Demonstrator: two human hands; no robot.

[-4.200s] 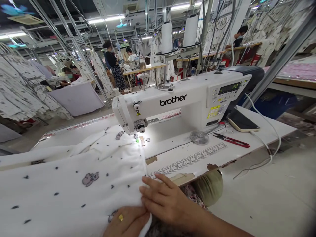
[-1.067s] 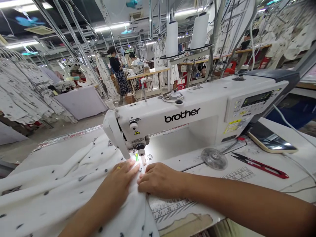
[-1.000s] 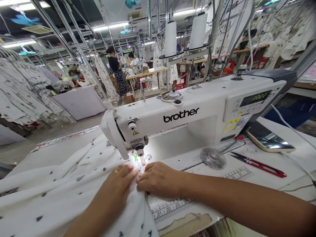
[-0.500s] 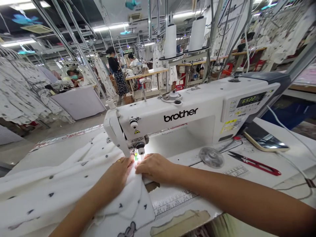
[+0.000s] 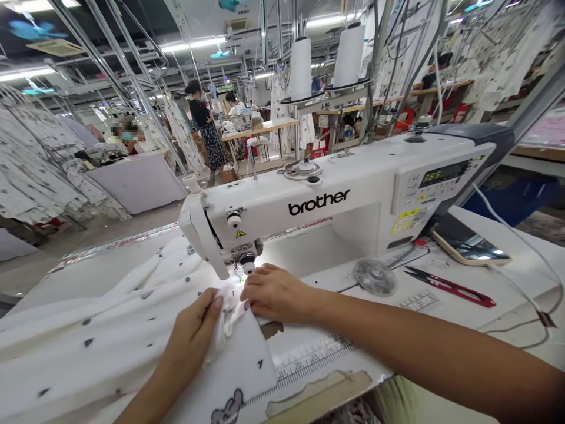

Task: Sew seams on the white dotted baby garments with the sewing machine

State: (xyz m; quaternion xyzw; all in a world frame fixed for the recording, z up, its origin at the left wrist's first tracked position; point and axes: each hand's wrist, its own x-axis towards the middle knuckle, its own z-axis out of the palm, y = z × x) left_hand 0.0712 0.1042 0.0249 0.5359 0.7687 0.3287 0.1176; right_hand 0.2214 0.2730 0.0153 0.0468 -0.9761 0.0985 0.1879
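White fabric [image 5: 132,330] with small dark motifs spreads over the left of the table and runs up to the needle area of a white sewing machine [image 5: 265,218]. My left hand [image 5: 194,324] pinches a gathered fold of it, thumb on top, just left of the needle. Close by the presser foot, my right hand [image 5: 276,291] has its fingers bent down on the fabric's edge. Its fingertips are partly hidden against the cloth. The machine's lamp lights the spot between both hands.
Right of my forearm lie a clear plastic disc [image 5: 375,277], red-handled thread snips [image 5: 450,287] and a phone [image 5: 470,240] with a cable. A printed ruler [image 5: 309,359] runs along the front edge. Thread cones [image 5: 301,69] stand behind the machine; people work farther back.
My left hand has moved left and down from the needle, lifting and bunching the fabric. My right hand stays near the presser foot. The machine's display reading has changed.
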